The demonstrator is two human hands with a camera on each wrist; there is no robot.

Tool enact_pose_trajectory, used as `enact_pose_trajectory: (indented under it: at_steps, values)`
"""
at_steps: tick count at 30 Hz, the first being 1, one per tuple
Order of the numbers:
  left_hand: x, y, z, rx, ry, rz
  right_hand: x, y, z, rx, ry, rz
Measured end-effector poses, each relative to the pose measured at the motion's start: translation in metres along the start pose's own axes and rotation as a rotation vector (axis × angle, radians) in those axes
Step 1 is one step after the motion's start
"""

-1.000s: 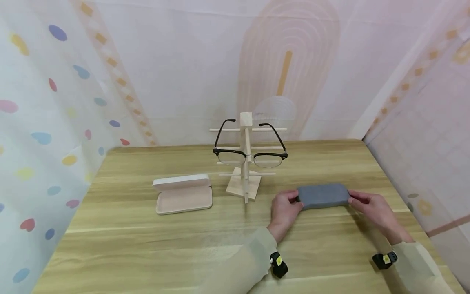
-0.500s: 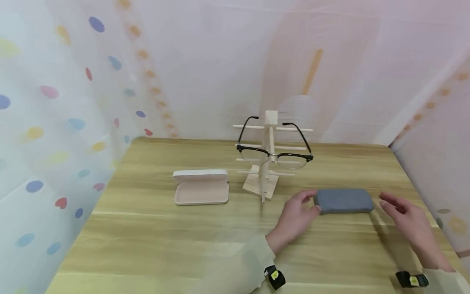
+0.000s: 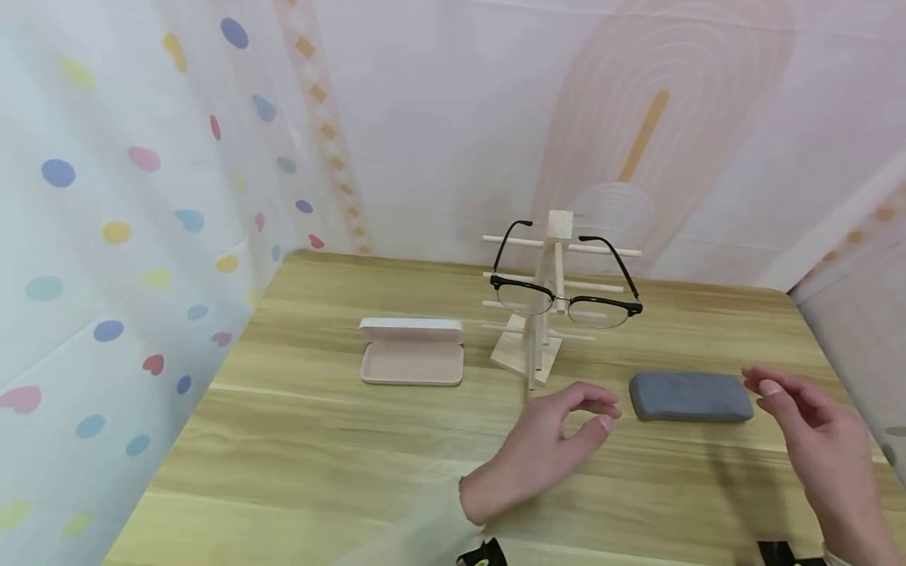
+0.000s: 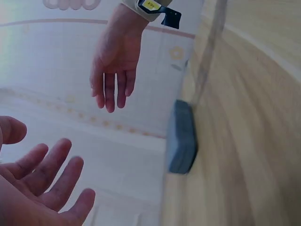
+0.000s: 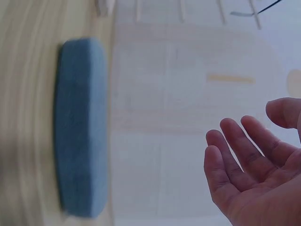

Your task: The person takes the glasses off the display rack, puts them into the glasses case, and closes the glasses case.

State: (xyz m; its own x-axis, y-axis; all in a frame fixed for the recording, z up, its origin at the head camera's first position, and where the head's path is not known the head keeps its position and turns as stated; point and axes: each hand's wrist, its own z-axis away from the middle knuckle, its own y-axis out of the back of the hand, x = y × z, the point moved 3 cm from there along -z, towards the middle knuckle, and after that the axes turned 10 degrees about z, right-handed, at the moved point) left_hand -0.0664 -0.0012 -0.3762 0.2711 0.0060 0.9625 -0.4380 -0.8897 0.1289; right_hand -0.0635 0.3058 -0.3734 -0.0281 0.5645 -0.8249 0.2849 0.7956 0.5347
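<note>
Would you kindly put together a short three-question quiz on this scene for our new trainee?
1. Fill in the blank: the glasses rest on a wooden ____ with side pegs.
2. True or false: the left hand is apart from the grey case.
3. Multiple choice: which case lies open? a) the grey case; b) the pale case; c) both.

Key: 1. stand; 2. true; 3. b.

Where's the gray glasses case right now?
In the head view, the gray glasses case lies on the right side of the table, right of the wooden glasses stand, between left hand and right hand, touching neither.
</note>
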Motion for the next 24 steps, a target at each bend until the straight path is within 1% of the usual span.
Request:
enact_pose_trajectory:
  at_steps: [3, 5, 7, 10, 13, 16, 19, 23, 24]
  values:
    - [0.009, 0.011, 0.007, -0.021, -0.058, -0.035, -0.013, -0.004, 0.005, 0.004, 0.010, -0.126]
    - [0.015, 0.019, 0.011, -0.024, -0.090, -0.058, -0.022, -0.007, 0.007, 0.004, 0.026, -0.187]
    - [0.020, 0.027, 0.016, -0.012, -0.114, -0.073, -0.030, -0.010, 0.009, 0.003, 0.041, -0.191]
    - [0.026, 0.040, 0.022, 0.036, -0.160, -0.101, -0.042, -0.014, 0.012, 0.008, 0.059, -0.148]
    - [0.030, 0.054, 0.027, 0.102, -0.221, -0.125, -0.054, -0.019, 0.014, 0.020, 0.073, -0.102]
    - [0.035, 0.067, 0.032, 0.165, -0.285, -0.138, -0.065, -0.024, 0.016, 0.025, 0.087, -0.082]
    - [0.038, 0.080, 0.036, 0.219, -0.313, -0.137, -0.076, -0.028, 0.018, 0.024, 0.081, -0.097]
    - [0.041, 0.094, 0.039, 0.284, -0.338, -0.160, -0.089, -0.033, 0.018, 0.019, 0.076, -0.173]
    - [0.042, 0.097, 0.039, 0.298, -0.349, -0.167, -0.091, -0.034, 0.018, 0.014, 0.088, -0.200]
